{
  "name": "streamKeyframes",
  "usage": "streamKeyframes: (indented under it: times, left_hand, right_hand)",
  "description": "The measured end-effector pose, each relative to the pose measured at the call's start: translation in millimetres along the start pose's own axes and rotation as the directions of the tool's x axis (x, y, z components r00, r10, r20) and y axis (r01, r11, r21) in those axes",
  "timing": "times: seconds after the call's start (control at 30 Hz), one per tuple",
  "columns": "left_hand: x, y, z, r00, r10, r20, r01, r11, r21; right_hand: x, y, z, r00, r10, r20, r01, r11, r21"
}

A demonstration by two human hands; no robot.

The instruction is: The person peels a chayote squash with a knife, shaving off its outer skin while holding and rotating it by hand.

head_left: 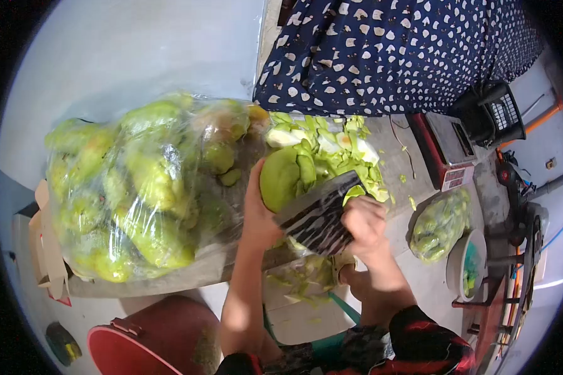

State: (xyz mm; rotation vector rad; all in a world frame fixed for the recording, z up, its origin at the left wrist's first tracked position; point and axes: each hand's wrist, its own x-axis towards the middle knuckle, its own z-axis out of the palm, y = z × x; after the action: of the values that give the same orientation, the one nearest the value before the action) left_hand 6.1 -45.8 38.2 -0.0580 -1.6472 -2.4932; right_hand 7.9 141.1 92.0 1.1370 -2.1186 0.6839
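Note:
My left hand point(259, 215) is closed around the lower left side of a green pomelo point(278, 181), part of whose rind hangs loose at its right side. In my right hand point(365, 220) is a cleaver point(319, 215) with a broad, dark, streaked blade, its edge turned toward the fruit. The handle is hidden by my fist. A bit of green peel point(355, 192) sits at the blade by my fingers. Behind the fruit lies a heap of green and white peelings point(341, 153) on the grey table point(222, 215).
A large clear bag of pomelos point(125, 187) covers the table's left part. A scale point(447, 147) and black basket point(497, 115) stand right. A patterned blue cloth point(388, 56) hangs behind. Below are a red tub point(150, 337), another filled bag point(441, 225) and a bucket point(456, 265).

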Motion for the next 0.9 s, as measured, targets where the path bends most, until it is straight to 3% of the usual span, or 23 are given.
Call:
streamKeyframes:
  times: [0.1,0.17,0.43,0.5,0.57,0.63,0.7,0.83,0.9]
  left_hand:
    - [4.1,-8.4,-0.7,0.996,0.029,-0.09,-0.039,0.993,-0.109]
    - [5.3,-8.5,-6.0,0.988,0.142,-0.064,-0.124,0.966,0.228]
    - [2.2,-1.5,-2.5,0.991,0.099,-0.089,-0.085,0.986,0.145]
    - [-0.2,8.1,-3.2,0.993,0.097,-0.072,-0.084,0.983,0.164]
    - [-7.0,19.4,-1.9,0.986,0.153,0.063,-0.165,0.905,0.392]
    - [-9.4,18.6,-2.1,0.991,0.13,0.035,-0.134,0.908,0.398]
    - [-11.7,20.9,-1.7,0.983,0.055,0.174,-0.119,0.916,0.383]
    - [-11.8,10.7,4.1,0.983,0.043,0.18,-0.1,0.942,0.32]
    - [-10.5,10.1,3.2,0.987,0.022,0.157,-0.063,0.964,0.259]
  right_hand:
    - [5.6,-11.1,2.9,0.999,-0.038,0.038,0.037,0.999,0.034]
    - [5.7,-13.1,6.4,0.998,-0.03,0.051,0.029,0.999,0.023]
    - [5.4,-16.3,7.4,0.997,-0.013,0.076,0.013,1.0,0.007]
    - [2.3,-17.5,5.7,0.993,0.054,0.105,-0.056,0.998,0.011]
    - [-11.9,4.9,19.3,0.937,0.323,0.129,-0.303,0.941,-0.152]
    - [-27.0,30.0,23.8,0.872,0.47,0.135,-0.44,0.875,-0.202]
    - [-26.1,32.2,22.8,0.861,0.499,0.094,-0.466,0.85,-0.245]
    - [-6.4,15.9,13.0,0.92,0.393,0.008,-0.385,0.905,-0.183]
    - [-7.5,17.6,11.3,0.832,0.554,-0.041,-0.555,0.828,-0.077]
